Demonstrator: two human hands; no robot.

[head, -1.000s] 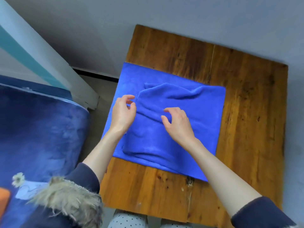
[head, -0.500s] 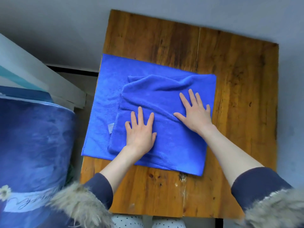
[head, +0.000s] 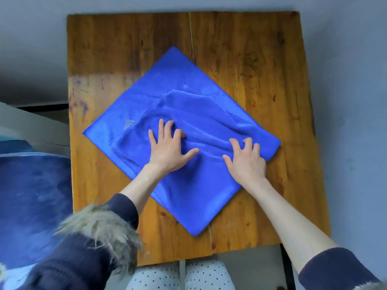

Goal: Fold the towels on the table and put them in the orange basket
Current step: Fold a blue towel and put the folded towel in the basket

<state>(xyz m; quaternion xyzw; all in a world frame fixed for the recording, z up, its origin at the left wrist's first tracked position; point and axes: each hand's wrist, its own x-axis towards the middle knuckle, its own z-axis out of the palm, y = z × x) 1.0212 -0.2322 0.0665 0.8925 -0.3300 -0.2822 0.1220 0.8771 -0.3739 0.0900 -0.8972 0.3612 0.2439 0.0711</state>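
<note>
Now both hands lie spread on the blue towel (head: 201,185), part-folded and set cornerwise mid-tabletop (head: 261,59), left hand (head: 167,152) and right hand (head: 246,162) with fingers bent, pressing the upper layer, gripping nothing.

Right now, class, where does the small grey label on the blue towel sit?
In the head view, the grey label lies on the blue towel, left of centre, just left of the left hand, beside the folded layer's stitched edge.
</note>
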